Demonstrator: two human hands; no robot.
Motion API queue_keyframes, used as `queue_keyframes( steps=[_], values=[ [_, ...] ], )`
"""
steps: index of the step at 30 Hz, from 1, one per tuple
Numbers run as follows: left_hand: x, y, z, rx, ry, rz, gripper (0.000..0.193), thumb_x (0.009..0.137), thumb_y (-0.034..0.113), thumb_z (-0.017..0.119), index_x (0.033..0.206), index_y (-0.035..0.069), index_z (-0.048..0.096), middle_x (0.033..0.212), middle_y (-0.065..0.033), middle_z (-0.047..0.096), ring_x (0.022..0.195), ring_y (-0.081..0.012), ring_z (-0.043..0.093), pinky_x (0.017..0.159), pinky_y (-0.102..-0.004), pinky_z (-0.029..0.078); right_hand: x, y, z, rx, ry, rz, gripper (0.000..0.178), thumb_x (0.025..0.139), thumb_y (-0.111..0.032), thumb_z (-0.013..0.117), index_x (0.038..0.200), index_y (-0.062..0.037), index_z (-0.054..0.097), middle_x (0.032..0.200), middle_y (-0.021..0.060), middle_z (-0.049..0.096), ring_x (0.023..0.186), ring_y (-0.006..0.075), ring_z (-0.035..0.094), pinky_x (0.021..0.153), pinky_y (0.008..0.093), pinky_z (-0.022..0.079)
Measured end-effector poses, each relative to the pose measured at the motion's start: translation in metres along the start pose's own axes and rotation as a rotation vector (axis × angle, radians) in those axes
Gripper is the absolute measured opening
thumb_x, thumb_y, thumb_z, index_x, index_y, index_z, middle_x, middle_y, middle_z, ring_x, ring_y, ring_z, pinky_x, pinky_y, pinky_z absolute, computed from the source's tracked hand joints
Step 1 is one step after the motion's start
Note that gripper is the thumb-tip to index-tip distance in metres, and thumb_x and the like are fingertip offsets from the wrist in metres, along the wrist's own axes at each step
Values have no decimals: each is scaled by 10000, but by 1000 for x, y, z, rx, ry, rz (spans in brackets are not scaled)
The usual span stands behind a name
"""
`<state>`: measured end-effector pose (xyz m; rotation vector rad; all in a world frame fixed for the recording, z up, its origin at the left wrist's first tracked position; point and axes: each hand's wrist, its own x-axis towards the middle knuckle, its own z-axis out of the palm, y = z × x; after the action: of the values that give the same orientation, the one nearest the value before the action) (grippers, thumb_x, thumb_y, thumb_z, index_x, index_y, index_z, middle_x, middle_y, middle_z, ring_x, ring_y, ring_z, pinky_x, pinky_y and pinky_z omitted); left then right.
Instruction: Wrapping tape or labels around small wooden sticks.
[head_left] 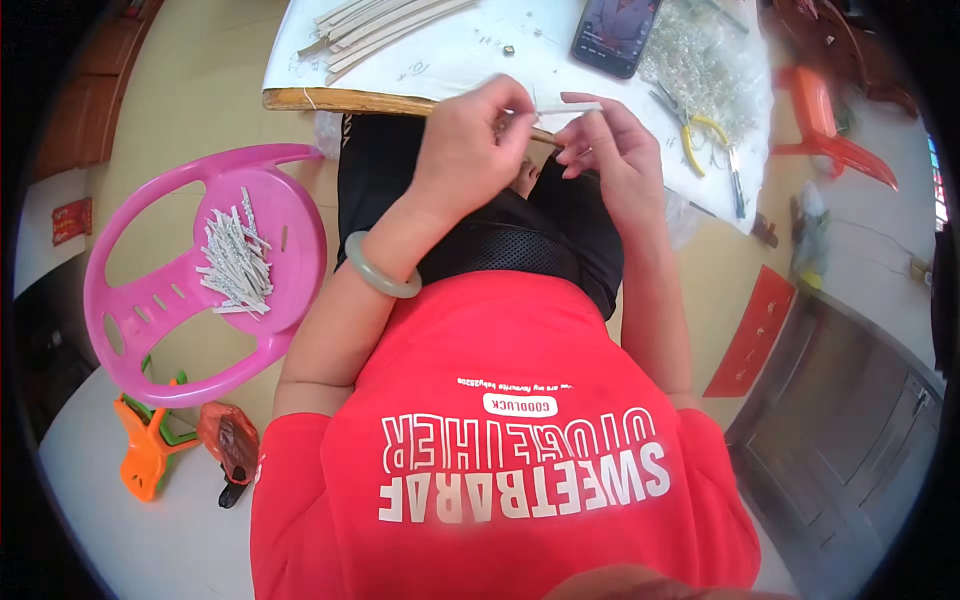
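In front of my lap, at the table's near edge, my two hands work close together. My right hand [618, 150] pinches a narrow white strip [572, 107] between thumb and fingers; the strip points toward the left hand. My left hand [475, 140] is closed in a pinch at the strip's other end. What its fingertips hold is too small to make out; a fine thread-like line seems to stand up there. A pale green bangle [382, 268] sits on the left wrist.
On the white-covered table [440, 85] lie long pale strips [375, 28], a phone [617, 35], clear beads [695, 70] and yellow-handled pliers [692, 135]. A pink chair [300, 225] at the left carries a pile of short patterned strips [237, 262]. An orange-red stool [815, 110] stands right.
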<state>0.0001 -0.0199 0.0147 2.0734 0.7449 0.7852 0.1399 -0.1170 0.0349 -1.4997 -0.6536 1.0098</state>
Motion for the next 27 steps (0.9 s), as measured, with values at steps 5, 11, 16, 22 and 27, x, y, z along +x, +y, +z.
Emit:
queue_keyframes(
  steps=[5, 11, 16, 22, 27],
  values=[
    [2, -6, -8, -620, 18, -377, 131, 887, 25, 635, 1008, -23, 643, 873, -85, 694, 664, -102, 596, 590, -197, 492, -14, -8, 5, 181, -94, 6, 210, 1008, -140, 518, 1101, -7, 650, 756, 58, 650, 637, 93, 593, 570, 189, 484],
    [2, -15, -10, -839, 58, -483, 225, 903, 18, 621, 1117, -49, 640, 914, -118, 706, 675, -101, 595, 605, -193, 502, -36, -13, 9, 106, -214, -6, 244, 1028, -166, 500, 1101, 2, 661, 761, 58, 655, 628, 85, 581, 571, 185, 483],
    [4, -10, -13, -841, 87, -477, 220, 900, 9, 617, 1109, -53, 645, 914, -125, 710, 670, -102, 592, 601, -195, 503, -35, -28, -11, 39, -93, -87, 241, 1022, -163, 514, 1076, 11, 673, 761, 58, 654, 629, 83, 577, 572, 189, 486],
    [4, -6, -12, -730, 70, -421, 195, 892, 3, 620, 1077, -38, 664, 876, -101, 710, 650, -92, 584, 585, -185, 489, -33, -39, -45, -22, 144, -252, 211, 1006, -127, 537, 1059, 24, 675, 776, 88, 662, 632, 104, 584, 575, 208, 494],
    [-2, 1, -9, -445, 39, -240, 161, 876, -9, 626, 1024, -18, 691, 824, -54, 699, 637, -69, 564, 575, -166, 457, -32, -62, -52, -57, 295, -663, 179, 989, -62, 533, 1093, 31, 646, 839, 112, 680, 699, 147, 633, 647, 241, 535]
  ],
)
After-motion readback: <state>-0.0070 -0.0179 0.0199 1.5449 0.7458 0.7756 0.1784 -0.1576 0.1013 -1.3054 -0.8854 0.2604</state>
